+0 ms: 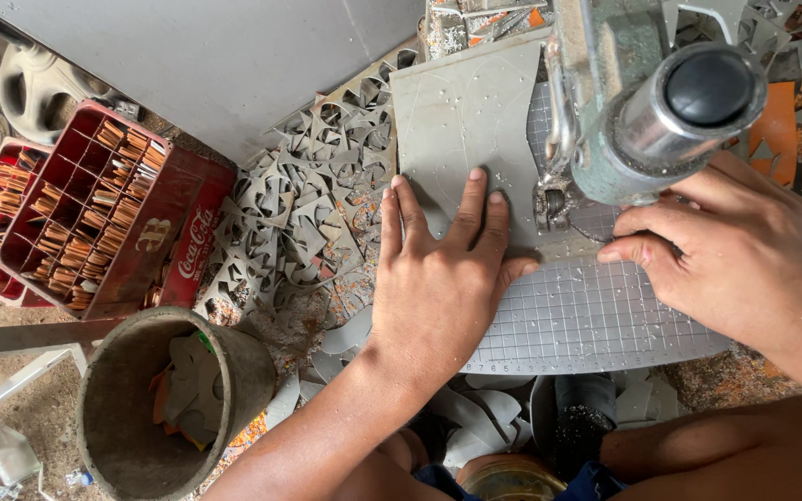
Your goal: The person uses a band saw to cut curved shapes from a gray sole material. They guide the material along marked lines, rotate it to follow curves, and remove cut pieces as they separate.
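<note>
Left hand [443,269] flat, fingers spread, pressing grey sheet [461,121] onto gridded worktop [596,320]; right hand [730,250] loosely curled, empty, beside machine [642,102].

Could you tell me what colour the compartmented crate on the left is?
The crate is red, seen best in the head view.

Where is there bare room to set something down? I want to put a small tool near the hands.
The gridded mat is bare below the right hand and right of the left hand. The large grey panel above the red crate is also bare. Left of the grey sheet, offcuts crowd everything.
</note>
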The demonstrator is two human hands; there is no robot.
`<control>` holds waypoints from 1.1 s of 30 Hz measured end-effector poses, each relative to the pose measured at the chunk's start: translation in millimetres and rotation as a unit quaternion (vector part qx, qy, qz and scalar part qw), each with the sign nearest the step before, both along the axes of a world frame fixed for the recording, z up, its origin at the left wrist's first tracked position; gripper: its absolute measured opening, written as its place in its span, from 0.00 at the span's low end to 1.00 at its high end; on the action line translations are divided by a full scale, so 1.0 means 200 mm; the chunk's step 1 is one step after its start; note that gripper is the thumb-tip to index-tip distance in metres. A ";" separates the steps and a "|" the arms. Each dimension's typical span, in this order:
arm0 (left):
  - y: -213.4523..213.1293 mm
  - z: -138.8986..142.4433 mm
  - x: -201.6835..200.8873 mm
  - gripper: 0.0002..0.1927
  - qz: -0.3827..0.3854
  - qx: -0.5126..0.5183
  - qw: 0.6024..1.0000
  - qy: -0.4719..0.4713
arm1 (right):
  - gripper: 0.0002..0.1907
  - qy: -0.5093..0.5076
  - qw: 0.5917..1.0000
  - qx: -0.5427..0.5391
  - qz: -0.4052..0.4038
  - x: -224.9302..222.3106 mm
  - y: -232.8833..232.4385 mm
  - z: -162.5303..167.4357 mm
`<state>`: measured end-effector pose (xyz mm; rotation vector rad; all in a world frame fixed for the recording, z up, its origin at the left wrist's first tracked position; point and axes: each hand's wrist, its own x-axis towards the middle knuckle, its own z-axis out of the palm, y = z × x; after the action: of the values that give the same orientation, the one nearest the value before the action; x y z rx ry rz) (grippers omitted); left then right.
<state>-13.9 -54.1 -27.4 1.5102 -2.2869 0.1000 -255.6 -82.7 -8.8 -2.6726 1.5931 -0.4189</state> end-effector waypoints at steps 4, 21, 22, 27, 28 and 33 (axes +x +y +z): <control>0.01 -0.01 -0.01 0.33 0.014 -0.004 1.000 -0.005 | 0.08 -0.020 1.000 -0.012 0.011 -0.01 -0.02 -0.02; 0.08 0.08 0.08 0.30 -0.013 0.126 0.989 -0.074 | 0.05 -0.091 0.994 -0.003 0.066 -0.09 -0.18 -0.09; 0.09 0.08 0.09 0.30 -0.020 0.124 0.990 -0.059 | 0.04 -0.067 0.996 0.000 0.059 -0.09 -0.19 -0.11; 0.07 0.04 0.13 0.33 -0.051 0.147 0.987 -0.034 | 0.05 -0.069 0.994 0.051 0.067 -0.14 -0.30 -0.23; 0.06 0.03 0.14 0.33 -0.059 0.146 0.987 -0.032 | 0.04 -0.037 0.998 0.040 0.042 -0.15 -0.32 -0.24; 0.02 -0.03 0.13 0.37 -0.051 0.164 0.983 -0.058 | 0.15 0.078 0.996 -0.012 -0.049 -0.15 -0.35 -0.27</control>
<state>12.9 -49.3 -33.5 1.5722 -2.5675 -0.2367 -285.6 -153.6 -62.7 -2.7124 1.7777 -0.2356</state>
